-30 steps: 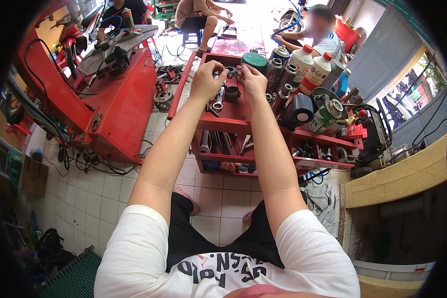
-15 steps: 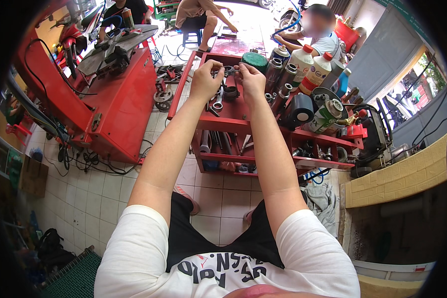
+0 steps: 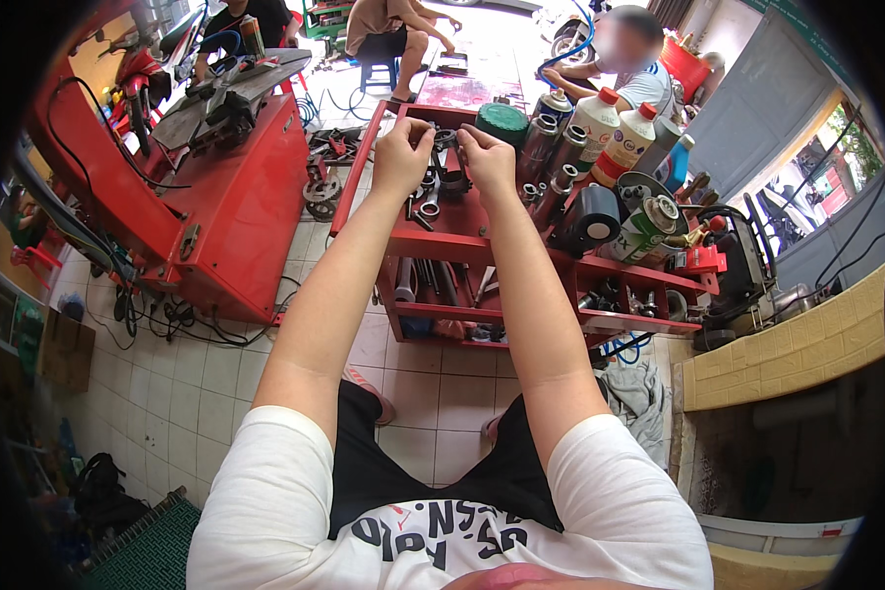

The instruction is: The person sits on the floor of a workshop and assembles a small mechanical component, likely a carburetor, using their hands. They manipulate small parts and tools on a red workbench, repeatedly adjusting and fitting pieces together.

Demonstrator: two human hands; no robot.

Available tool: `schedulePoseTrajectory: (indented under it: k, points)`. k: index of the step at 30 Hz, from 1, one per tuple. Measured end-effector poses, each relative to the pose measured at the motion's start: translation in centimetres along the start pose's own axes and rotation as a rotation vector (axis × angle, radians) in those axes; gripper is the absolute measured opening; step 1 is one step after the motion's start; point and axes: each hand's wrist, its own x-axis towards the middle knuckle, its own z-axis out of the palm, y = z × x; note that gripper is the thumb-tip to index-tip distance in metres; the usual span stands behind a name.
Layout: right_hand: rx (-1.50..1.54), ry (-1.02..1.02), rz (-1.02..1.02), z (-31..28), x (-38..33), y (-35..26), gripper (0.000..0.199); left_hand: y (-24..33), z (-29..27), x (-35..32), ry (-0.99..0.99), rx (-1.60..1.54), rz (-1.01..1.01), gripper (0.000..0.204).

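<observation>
Over the top tray of a red tool cart, my left hand and my right hand are held close together, thumbs and fingertips pinched. A dark ring-shaped metal part shows between the fingertips. Whether it is gripped or lies behind them I cannot tell. Just below sits another dark round metal part, and nearer to me lies a ring-ended wrench. Beside my right hand stands a green round container.
Spray cans, white bottles with red caps and a black cylinder crowd the cart's right side. A large red machine stands left, with cables on the tiled floor. A seated person works ahead; another person is at right.
My right hand has shifted slightly left and toward me, and my left hand slightly left. More of the green container shows. The seated person ahead has moved an arm.
</observation>
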Motion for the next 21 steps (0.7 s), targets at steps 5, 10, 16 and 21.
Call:
schedulePoseTrajectory:
  k: [5, 10, 16, 21]
  points:
    - [-0.085, -0.091, -0.076, -0.1, 0.2, 0.9, 0.036, -0.3, 0.1, 0.1, 0.028, 0.047, -0.012, 0.017]
    - [-0.086, -0.115, -0.083, 0.0, 0.2, 1.0, 0.034, -0.3, 0.3, 0.2, 0.036, 0.048, -0.017, 0.016]
    - [-0.104, -0.076, -0.043, 0.2, -0.3, 0.1, 0.023, -0.1, 0.2, 0.1, 0.04, 0.062, -0.006, 0.016]
    - [-0.056, -0.105, -0.004, 0.2, -0.5, -0.5, 0.023, 0.0, 0.2, 0.0, 0.042, 0.054, 0.007, 0.015]
